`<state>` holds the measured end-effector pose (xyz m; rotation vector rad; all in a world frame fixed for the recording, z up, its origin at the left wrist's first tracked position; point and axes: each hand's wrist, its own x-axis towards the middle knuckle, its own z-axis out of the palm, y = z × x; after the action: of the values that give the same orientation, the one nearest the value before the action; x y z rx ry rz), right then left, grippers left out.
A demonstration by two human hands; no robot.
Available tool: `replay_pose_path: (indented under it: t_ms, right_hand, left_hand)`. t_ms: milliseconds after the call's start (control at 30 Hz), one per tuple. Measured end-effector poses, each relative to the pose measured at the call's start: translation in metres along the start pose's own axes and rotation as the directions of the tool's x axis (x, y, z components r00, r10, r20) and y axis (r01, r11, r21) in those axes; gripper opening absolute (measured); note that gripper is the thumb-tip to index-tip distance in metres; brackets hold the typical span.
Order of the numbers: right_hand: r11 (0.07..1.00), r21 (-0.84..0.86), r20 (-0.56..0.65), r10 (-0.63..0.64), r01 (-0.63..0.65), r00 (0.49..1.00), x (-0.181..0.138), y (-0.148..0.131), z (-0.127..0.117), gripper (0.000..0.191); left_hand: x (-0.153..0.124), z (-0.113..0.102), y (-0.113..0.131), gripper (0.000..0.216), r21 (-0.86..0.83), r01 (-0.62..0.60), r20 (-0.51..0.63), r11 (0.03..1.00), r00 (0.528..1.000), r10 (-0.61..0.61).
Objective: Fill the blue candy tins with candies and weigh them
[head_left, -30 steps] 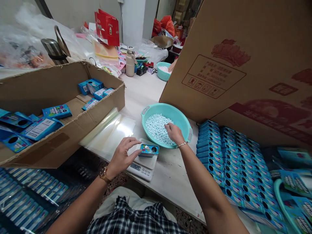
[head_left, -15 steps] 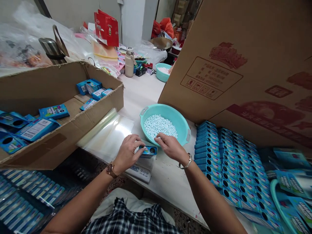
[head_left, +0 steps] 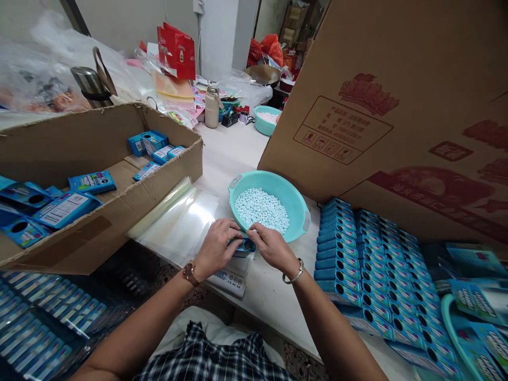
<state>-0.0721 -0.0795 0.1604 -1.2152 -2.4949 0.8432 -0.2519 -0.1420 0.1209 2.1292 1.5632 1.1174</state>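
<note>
A small blue box [head_left: 248, 246] with a dark round opening lies on a kitchen scale [head_left: 228, 282] near the table's front edge. My left hand [head_left: 217, 247] has its fingers closed over the box and partly hides it. My right hand [head_left: 273, 247] is pinched beside the box's opening, its fingertips close to those of my left hand; what they hold, if anything, is hidden. Just beyond both hands stands a turquoise basin [head_left: 296, 203] with many small pale-blue pellets [head_left: 262, 209] inside.
Clear plastic sheets [head_left: 174, 217] lie left of the scale. A cardboard tray [head_left: 159, 185] holds several blue boxes. Rows of blue boxes [head_left: 373, 264] stand at the right, before a large carton [head_left: 357, 116]. Farther back are a beige bottle [head_left: 212, 108] and another turquoise basin [head_left: 264, 126].
My right hand has moved left and slightly down, from the basin's near rim to the box's opening. My left hand has shifted slightly right and stays on the box.
</note>
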Motion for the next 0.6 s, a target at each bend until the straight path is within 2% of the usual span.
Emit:
replay_pose_path:
  t_ms: [100, 167, 300, 433, 533, 600]
  right_hand:
    - [0.999, -0.026, -0.029, 0.024, -0.024, 0.999, -0.002, 0.003, -0.005, 0.029]
    - [0.996, -0.084, -0.012, 0.023, -0.023, 1.0, -0.005, 0.002, -0.006, 0.028]
    - [0.96, -0.281, 0.073, 0.008, 0.013, 0.997, -0.011, -0.006, 0.0, 0.025]
    - [0.904, -0.424, 0.154, 0.013, 0.054, 0.988, -0.015, -0.014, 0.006, 0.03]
    - [0.926, -0.374, 0.149, 0.001, 0.056, 0.989, -0.017, -0.011, -0.001, 0.033]
    - [0.965, -0.262, 0.074, -0.008, 0.027, 0.997, -0.019, -0.005, -0.012, 0.035]
  left_hand:
    - [0.007, 0.004, 0.006, 0.011, -0.02, -0.02, 0.039, 1.0, 0.999, 0.021]
    - [0.01, 0.0, 0.007, 0.011, -0.047, -0.006, 0.0, 0.999, 1.0, 0.006]
    - [0.005, -0.023, -0.003, 0.01, -0.154, 0.121, -0.185, 0.981, 0.971, -0.149]
    - [-0.012, -0.037, -0.016, 0.015, -0.262, 0.231, -0.181, 0.937, 0.942, -0.283]
    - [-0.027, -0.036, -0.022, 0.018, -0.31, 0.305, -0.141, 0.9, 0.922, -0.361]
    - [-0.036, -0.034, -0.025, 0.018, -0.329, 0.345, -0.141, 0.879, 0.902, -0.407]
